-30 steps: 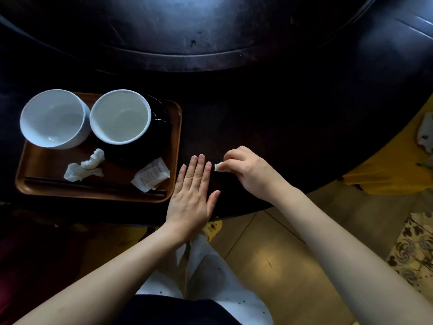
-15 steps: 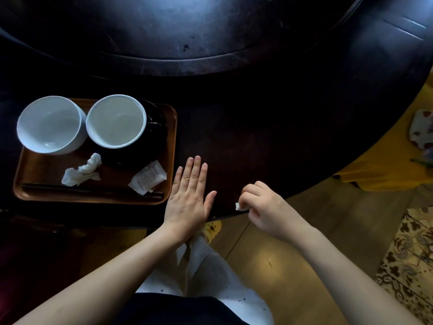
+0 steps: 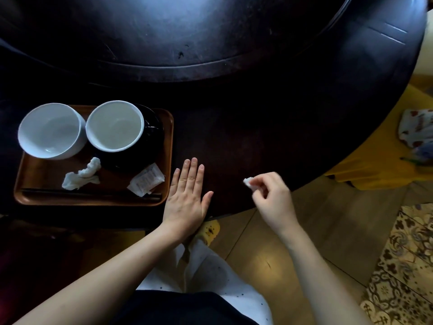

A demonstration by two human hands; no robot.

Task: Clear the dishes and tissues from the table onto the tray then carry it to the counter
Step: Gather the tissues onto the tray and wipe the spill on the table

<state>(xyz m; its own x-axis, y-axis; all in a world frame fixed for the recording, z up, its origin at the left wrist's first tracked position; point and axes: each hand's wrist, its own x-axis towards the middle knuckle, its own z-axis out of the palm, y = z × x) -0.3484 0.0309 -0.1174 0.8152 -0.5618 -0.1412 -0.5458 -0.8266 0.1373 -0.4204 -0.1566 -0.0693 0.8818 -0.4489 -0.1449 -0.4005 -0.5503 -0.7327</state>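
A brown wooden tray (image 3: 167, 146) lies on the dark round table (image 3: 257, 113) at the left. It holds two white bowls (image 3: 52, 131) (image 3: 114, 126), the right one on a black dish (image 3: 152, 137), plus a crumpled tissue (image 3: 82, 174), a white wrapper (image 3: 146, 180) and dark chopsticks (image 3: 91, 193). My left hand (image 3: 186, 195) rests flat on the table just right of the tray, fingers together. My right hand (image 3: 271, 193) hovers over the table's near edge, pinching a small white tissue scrap (image 3: 247, 182).
A raised dark turntable (image 3: 187, 31) fills the table's middle. A yellow seat (image 3: 379, 167) with a patterned cloth (image 3: 414, 130) stands at the right. Wooden floor (image 3: 328, 231) and a patterned rug (image 3: 403, 266) lie below, with my white trousers (image 3: 206, 268) near the bottom.
My right hand drew the tissue scrap back from beside my left fingertips toward the table's edge, then lifted slightly. My left hand stayed flat in place.
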